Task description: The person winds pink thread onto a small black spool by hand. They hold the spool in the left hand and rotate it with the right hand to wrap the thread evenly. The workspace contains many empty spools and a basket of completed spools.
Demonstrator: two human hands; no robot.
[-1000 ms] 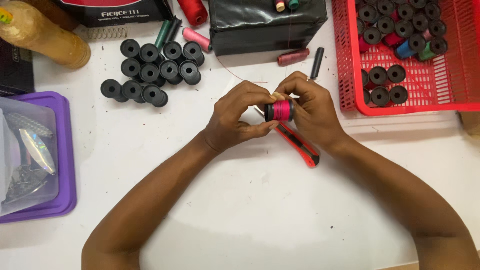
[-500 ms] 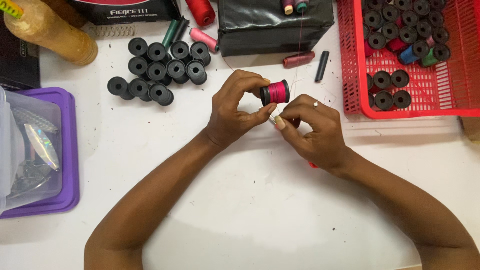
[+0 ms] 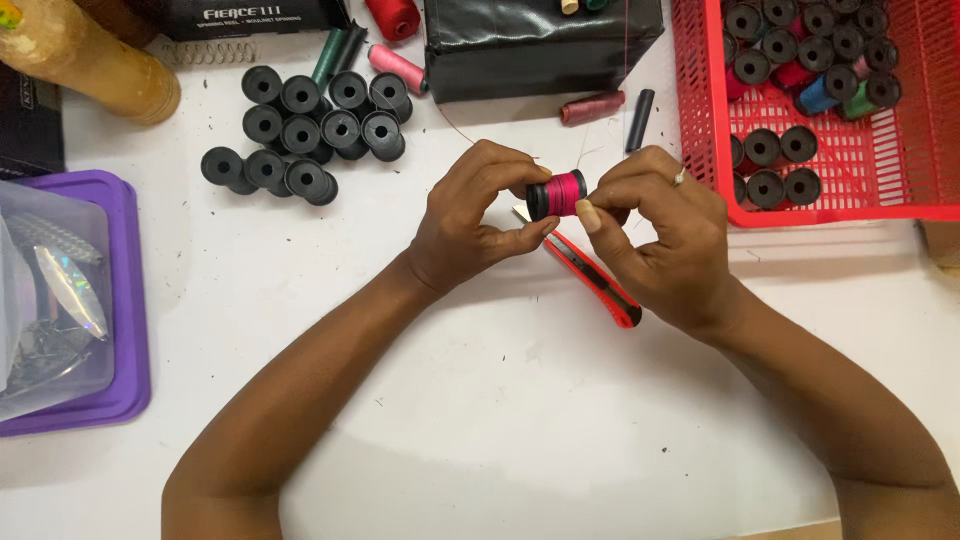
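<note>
- Holding a small bobbin wound with pink thread, our left hand has a grip clenched around its black end, thumb below and fingers curled over the top.
- Our right hand has come back up against the bobbin's other end; half a second ago it sat lower and a little apart. Its grip is pinched at the rim, seemingly on the thread end, though we cannot tell for certain.
- We judge from that shift that the work is on the loose thread at the bobbin rather than on moving the bobbin anywhere; it sits above the table, just over a red utility knife lying there.
- A red basket at the right holds black bobbins, a few wound in blue, green and pink.
- A purple tray at the left carries a clear box with shiny foil pieces.
- A cluster of empty black spools stands loose on the table, outside any container.
</note>
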